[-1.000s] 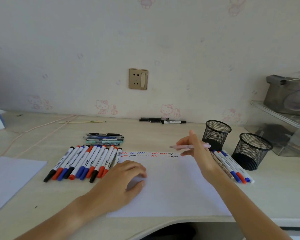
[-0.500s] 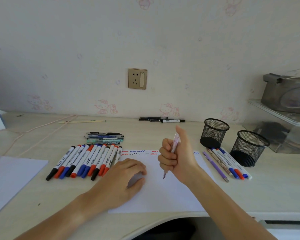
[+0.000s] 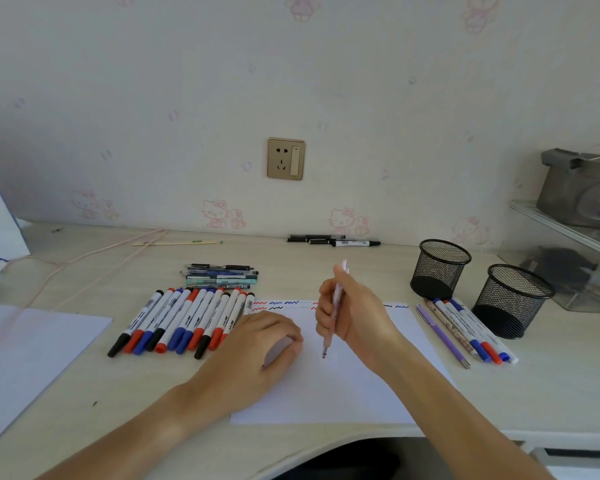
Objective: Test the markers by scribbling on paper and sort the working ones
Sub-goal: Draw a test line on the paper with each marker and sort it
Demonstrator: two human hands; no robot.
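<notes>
Your right hand (image 3: pixel 355 315): fingers curled round a pale pink pen (image 3: pixel 334 311), held near upright, tip just above the white paper (image 3: pixel 354 386). Your left hand (image 3: pixel 257 355): fingers loosely bent, resting on the paper's left edge, beside the marker row (image 3: pixel 184 318). Bare paper lies below the scribbles (image 3: pixel 284 305); sorted pens (image 3: pixel 465 329) border its right edge, beside two mesh cups (image 3: pixel 478 287).

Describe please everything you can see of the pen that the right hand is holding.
The pen is slim, with a pale pink or lilac barrel that looks like plastic. The right hand grips it in a fist around the middle, so much of the barrel is hidden. It stands nearly upright, its top end rising above the thumb and its dark reddish tip pointing down at the white paper. Whether the tip touches the sheet cannot be told. Nothing else touches the pen.
</notes>
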